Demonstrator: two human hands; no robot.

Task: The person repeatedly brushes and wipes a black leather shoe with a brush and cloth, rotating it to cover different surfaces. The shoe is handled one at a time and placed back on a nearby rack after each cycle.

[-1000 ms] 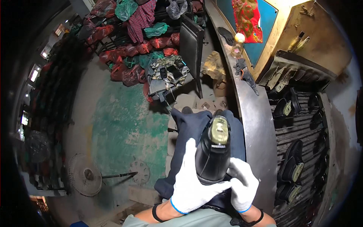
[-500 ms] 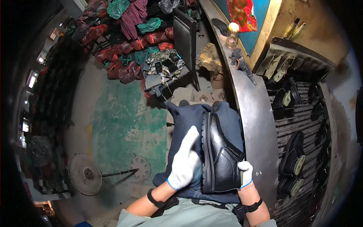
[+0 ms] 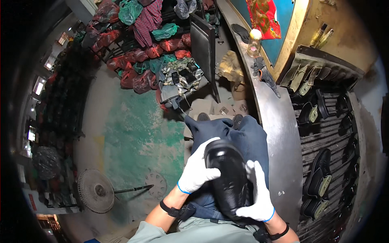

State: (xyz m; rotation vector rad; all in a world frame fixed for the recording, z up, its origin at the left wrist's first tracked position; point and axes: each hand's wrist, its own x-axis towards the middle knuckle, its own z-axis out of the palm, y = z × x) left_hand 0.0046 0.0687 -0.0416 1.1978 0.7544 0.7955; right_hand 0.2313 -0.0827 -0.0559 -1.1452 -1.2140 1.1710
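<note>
A black leather shoe (image 3: 229,172) lies over my lap, its rounded end pointing away from me and a glossy dark face turned up. My left hand (image 3: 197,170), in a white knit glove with a blue cuff edge, grips its left side near the far end, the thumb lying over the top. On the opposite side, my right hand (image 3: 259,198), gloved alike, holds the shoe with the thumb across its near end and the fingers along its right edge. The underside of the shoe is hidden.
To my right runs a metal counter (image 3: 279,150), with a grey glove (image 3: 265,75), a jar (image 3: 254,42) and a loose sole (image 3: 240,33). Beyond it, a slatted rack (image 3: 324,141) carries several black shoes. A fan (image 3: 96,190) stands left; a chair (image 3: 204,52) and bagged goods (image 3: 137,79) are ahead.
The shoe has turned from lying on its side to showing its glossy face. My left hand has come onto its left side, and my right hand has shifted its hold along the right side.
</note>
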